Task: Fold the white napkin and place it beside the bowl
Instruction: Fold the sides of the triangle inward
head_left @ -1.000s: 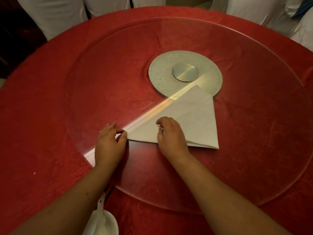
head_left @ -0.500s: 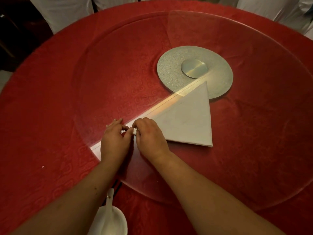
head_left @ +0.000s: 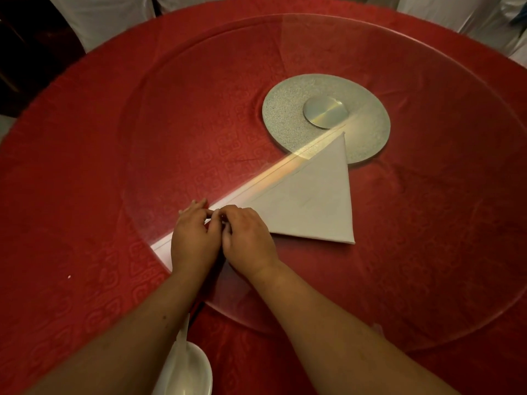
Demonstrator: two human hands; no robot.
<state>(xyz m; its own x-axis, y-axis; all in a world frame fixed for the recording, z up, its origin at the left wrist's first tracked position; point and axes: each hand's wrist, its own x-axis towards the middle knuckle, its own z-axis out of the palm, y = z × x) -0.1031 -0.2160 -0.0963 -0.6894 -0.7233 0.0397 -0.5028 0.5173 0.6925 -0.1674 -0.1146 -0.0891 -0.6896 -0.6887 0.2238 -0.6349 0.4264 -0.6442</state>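
Hands meet at the near corner of the napkin: I see my left hand and right hand touching, fingers curled tight and pinching its rolled edge. It lies as a folded triangle on the glass turntable, far tip over the silver disc, well apart from the bowl by my left forearm.

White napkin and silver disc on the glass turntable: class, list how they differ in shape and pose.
The white napkin is a flat triangle; the silver disc is round with a raised hub. The napkin is pinched by the left hand and right hand; the disc lies untouched. Both are pale.
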